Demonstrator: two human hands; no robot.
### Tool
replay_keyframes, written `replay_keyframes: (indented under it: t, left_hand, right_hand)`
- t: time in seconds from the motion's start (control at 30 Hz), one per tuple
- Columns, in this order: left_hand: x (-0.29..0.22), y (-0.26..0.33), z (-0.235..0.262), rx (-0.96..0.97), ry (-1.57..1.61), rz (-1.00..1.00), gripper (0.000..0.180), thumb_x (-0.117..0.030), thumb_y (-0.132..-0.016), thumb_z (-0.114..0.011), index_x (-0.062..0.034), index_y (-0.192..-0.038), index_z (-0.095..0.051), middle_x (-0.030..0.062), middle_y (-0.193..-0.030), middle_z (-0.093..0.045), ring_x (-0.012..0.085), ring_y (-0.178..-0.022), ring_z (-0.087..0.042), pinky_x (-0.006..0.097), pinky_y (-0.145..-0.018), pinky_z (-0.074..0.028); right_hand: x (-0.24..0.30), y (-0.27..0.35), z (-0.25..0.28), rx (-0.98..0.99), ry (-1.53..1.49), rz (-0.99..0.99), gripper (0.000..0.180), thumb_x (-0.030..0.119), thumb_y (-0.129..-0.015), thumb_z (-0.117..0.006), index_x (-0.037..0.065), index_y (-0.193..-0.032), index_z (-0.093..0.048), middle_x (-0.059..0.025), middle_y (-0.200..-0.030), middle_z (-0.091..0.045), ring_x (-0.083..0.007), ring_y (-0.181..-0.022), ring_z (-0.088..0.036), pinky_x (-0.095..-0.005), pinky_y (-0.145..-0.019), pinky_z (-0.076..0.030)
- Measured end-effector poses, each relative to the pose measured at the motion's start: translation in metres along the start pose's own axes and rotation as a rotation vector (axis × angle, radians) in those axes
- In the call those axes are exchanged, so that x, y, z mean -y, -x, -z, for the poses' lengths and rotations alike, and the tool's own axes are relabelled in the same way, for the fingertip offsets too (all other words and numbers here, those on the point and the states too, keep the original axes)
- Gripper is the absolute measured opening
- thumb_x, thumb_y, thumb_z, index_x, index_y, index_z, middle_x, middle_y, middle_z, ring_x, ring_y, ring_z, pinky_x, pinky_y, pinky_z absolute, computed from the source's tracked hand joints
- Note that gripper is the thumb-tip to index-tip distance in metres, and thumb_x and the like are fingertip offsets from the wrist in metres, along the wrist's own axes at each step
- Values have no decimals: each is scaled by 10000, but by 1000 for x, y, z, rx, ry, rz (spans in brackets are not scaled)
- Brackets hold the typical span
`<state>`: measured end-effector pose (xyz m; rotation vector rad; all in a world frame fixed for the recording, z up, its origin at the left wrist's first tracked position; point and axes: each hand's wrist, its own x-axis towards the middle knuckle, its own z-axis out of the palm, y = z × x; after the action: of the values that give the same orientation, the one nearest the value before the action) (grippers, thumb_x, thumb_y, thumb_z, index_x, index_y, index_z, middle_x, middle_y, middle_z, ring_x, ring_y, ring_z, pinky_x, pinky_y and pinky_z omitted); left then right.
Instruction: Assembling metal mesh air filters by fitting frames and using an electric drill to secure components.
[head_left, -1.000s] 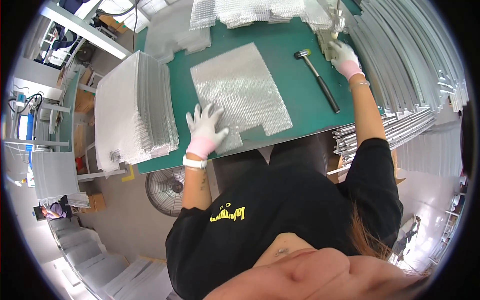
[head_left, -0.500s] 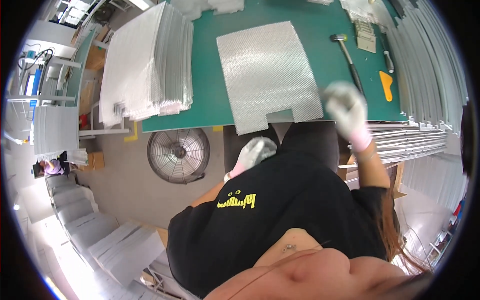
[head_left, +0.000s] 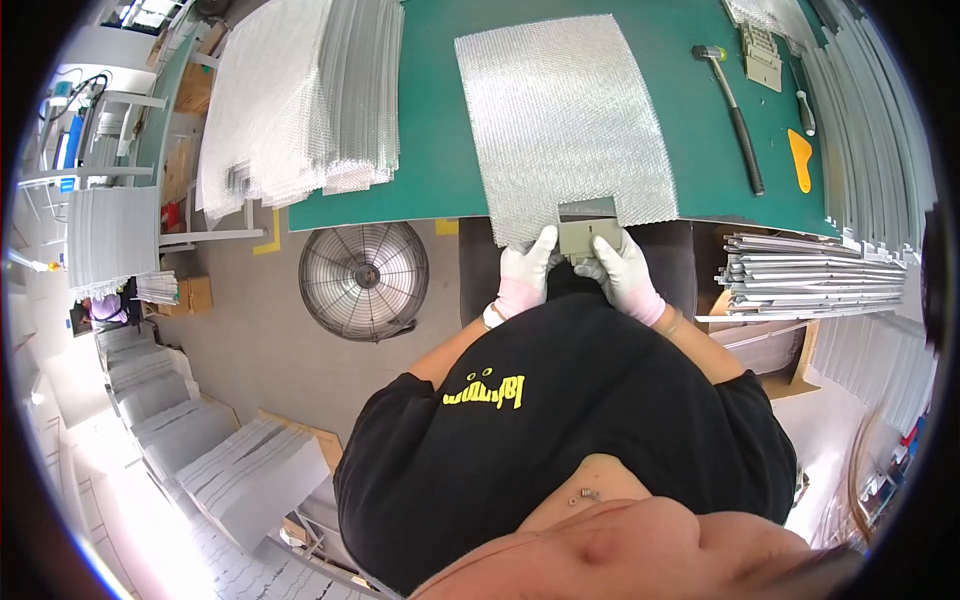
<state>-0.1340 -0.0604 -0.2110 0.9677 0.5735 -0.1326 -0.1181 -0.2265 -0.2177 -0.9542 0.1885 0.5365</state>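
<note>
1. Since its notched end overhangs the green worktop's near edge, the silver, textured rectangular sheet probably leaves its cutout reachable from both faces.
2. At that cutout is the flat, olive-grey rectangular plate; the white-and-pink gloved right hand pinches it, thumb uppermost, presumably for steadiness.
3. The white-and-pink gloved left hand sets its thumb by the plate's left end; with its fingers hidden, I cannot tell whether it grips.
4. Toward the right edge, the black-handled hammer seems kept clear.
</note>
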Motion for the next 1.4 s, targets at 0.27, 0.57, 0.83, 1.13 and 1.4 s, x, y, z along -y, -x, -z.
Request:
replay_keyframes:
  t: [0.27,0.57,0.83,1.13,1.4]
  left_hand:
    - [21,-15,12,257,-176,85,371,-348,-998,-652,15,-1042,-712,65,-903,-711,114,-755,-651,259,-654,-513]
    - [16,-9,10,263,-165,68,381,-309,-1041,-571,49,-1139,-656,101,-928,-719,136,-738,-673,277,-684,-557]
    - [-33,-7,23,812,-749,306,396,-284,-1059,-497,-1,-1321,-592,151,-1289,-622,221,-1238,-593,320,-1033,-481]
    - [-120,-86,-74,739,-1715,-913,651,-523,-889,-641,-168,-1425,-541,228,-1483,-423,461,-1372,-370,574,-1147,-240]
    - [-55,-29,-95,592,-1949,-1046,629,-489,-920,-577,-261,-1496,-468,219,-1561,-353,492,-1450,-279,690,-1162,-128]
  right_hand:
    - [12,5,-12,-285,302,152,304,257,-1025,-602,-14,-1161,-603,-38,-949,-666,-71,-768,-577,-245,-685,-482]
    - [13,1,3,-414,266,99,244,255,-978,-679,13,-943,-669,-11,-844,-659,-76,-727,-567,-226,-676,-456]
    - [1,-3,38,-135,274,60,454,454,-1026,-563,24,-1168,-599,-46,-1048,-665,-117,-882,-624,-290,-809,-523]
    - [-2,-5,3,-20,79,86,356,363,-1070,-453,57,-1168,-607,-32,-926,-654,-104,-723,-579,-238,-674,-484]
    - [7,11,41,-385,311,318,241,246,-1059,-512,43,-1103,-634,-13,-959,-656,-69,-846,-603,-242,-742,-509]
